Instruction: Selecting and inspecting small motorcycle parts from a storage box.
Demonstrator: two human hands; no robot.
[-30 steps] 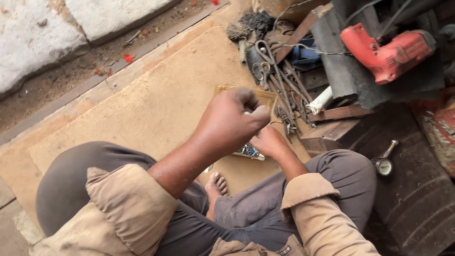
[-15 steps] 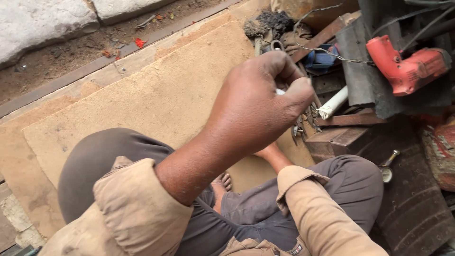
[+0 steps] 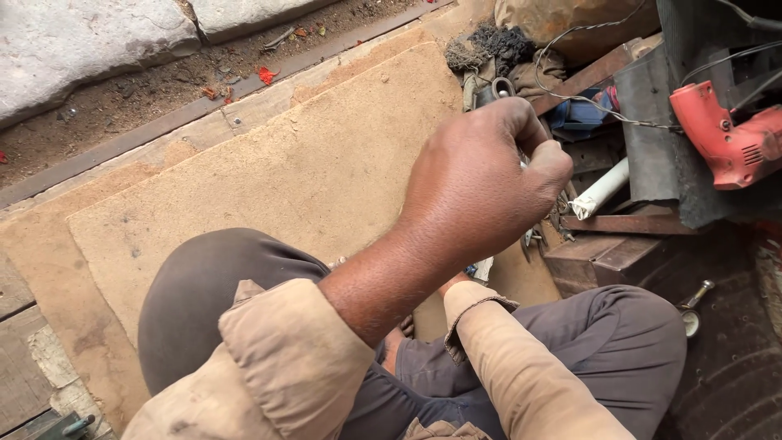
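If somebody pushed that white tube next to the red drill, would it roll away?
The white tube looks round and smooth, so it would probably roll, but not far: a wooden block and clutter hem it in. It seems thin-walled plastic, so likely light and stiff. The red drill looks much heavier.

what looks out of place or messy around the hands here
The tool pile above the left hand is a jumble: loose wire loops over rags, a white pipe piece lies askew, and the red power drill rests tilted on dark sheeting. The right hand is hidden.
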